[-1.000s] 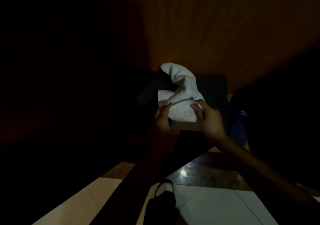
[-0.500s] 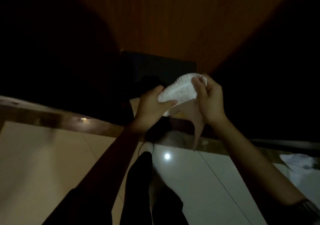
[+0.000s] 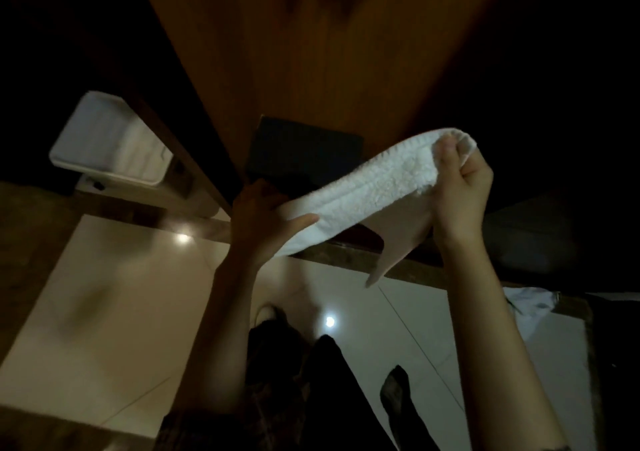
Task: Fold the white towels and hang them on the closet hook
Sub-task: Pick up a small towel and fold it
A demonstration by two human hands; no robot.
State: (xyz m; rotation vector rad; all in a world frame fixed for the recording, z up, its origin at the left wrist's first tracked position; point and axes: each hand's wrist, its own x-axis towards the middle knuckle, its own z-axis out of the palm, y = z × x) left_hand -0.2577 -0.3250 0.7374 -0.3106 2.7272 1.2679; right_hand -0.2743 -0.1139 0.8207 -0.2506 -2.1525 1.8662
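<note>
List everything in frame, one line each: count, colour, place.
white towel: 1, white, held up mid-frame, stretched between both hands, a corner hanging below
wooden panel: 1, brown, upper centre, behind the towel
dark box: 1, black, at the foot of the panel, behind the towel
white bin: 1, white, upper left, beyond the dark wooden edge
white cloth: 1, white, on the floor at right
tiled floor: 1, pale glossy, lower half, with light reflections
left hand: 1, grip on the towel's lower left end, thumb over it
right hand: 1, grip curled on the towel's upper right end
legs: dark clothing, bottom centre
</note>
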